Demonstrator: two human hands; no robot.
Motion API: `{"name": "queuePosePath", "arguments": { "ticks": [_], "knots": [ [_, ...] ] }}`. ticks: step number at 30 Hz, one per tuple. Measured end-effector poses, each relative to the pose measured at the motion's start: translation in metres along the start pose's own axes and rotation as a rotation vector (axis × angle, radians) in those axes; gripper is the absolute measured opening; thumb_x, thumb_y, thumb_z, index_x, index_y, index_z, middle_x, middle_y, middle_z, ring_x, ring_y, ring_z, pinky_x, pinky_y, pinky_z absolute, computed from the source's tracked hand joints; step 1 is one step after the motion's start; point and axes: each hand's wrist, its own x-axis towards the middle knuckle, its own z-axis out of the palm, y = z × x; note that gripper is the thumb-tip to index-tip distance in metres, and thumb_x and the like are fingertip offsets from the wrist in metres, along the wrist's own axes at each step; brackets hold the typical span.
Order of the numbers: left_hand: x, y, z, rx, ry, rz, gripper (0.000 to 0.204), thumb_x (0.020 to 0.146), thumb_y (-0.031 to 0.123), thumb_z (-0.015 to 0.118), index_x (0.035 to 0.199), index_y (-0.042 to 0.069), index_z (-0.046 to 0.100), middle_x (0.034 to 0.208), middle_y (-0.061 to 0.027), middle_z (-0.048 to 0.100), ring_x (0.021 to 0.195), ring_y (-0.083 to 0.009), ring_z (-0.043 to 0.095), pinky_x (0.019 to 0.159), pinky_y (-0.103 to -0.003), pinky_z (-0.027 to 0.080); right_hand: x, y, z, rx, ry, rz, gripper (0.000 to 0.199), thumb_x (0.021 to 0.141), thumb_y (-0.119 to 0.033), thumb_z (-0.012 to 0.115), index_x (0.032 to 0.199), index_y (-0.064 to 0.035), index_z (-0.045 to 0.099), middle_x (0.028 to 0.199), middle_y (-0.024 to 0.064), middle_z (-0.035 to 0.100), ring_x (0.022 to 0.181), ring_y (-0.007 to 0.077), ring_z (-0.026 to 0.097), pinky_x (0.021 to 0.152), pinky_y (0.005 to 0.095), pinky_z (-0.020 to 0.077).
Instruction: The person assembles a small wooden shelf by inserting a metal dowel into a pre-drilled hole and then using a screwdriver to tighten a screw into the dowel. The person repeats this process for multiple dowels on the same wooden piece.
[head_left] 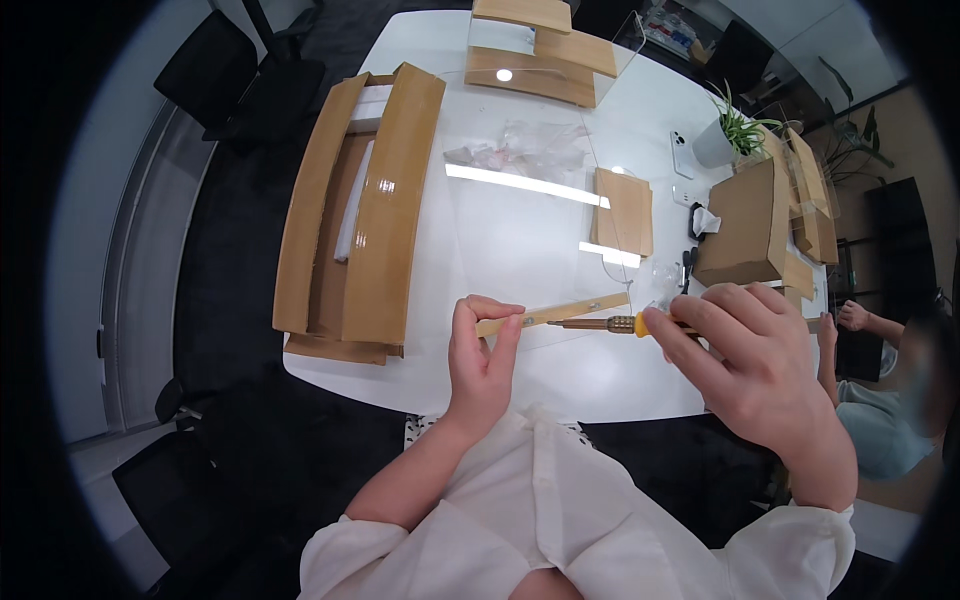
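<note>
Left hand pinches a wooden strip by its left end; right hand curls around a screwdriver, all above the worktop. Looks like screw work on the strip's metal fittings; next move calls for squaring the tip. Contact? Can't tell; fingers hide the handle's end.

Glare streaks over white table; edges bent, rim black.

At two o'clock we see a potted spider plant beside a smartphone. At ten, an office chair.
</note>
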Motion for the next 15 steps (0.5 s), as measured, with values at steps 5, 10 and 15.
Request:
{"name": "queuePosePath", "arguments": {
  "ticks": [5,10,15],
  "knots": [
    [0.000,-0.006,0.001,-0.006,0.009,0.002,0.009,0.101,0.005,0.059,0.106,0.002,0.053,0.101,-0.0075,0.060,0.088,-0.0109,0.055,0.073,-0.024,0.043,0.020,-0.011,-0.002,-0.162,0.034,-0.170,0.028,0.070,-0.004,0.075,0.098,0.0002,0.073,0.091,0.0048,0.064,0.079,0.0152,0.060,0.059,0.0275,0.0415],
    [-0.001,-0.008,0.003,0.017,0.023,0.047,0.011,0.098,0.002,0.061,0.105,0.002,0.053,0.100,-0.0081,0.059,0.091,-0.0159,0.056,0.081,-0.029,0.044,0.032,-0.022,-0.011,-0.186,-0.067,-0.171,0.028,0.070,-0.005,0.078,0.098,-0.0025,0.076,0.094,0.0045,0.067,0.080,0.0167,0.064,0.060,0.0293,0.0445],
    [-0.002,-0.008,0.003,0.028,0.018,0.048,0.012,0.095,0.000,0.062,0.104,0.002,0.053,0.100,-0.0083,0.058,0.093,-0.0172,0.056,0.084,-0.030,0.044,0.040,-0.029,-0.018,-0.231,-0.119,-0.224,0.023,0.072,-0.005,0.078,0.095,-0.0027,0.077,0.093,0.0043,0.068,0.081,0.0163,0.063,0.061,0.0288,0.0457]
  ]
}}
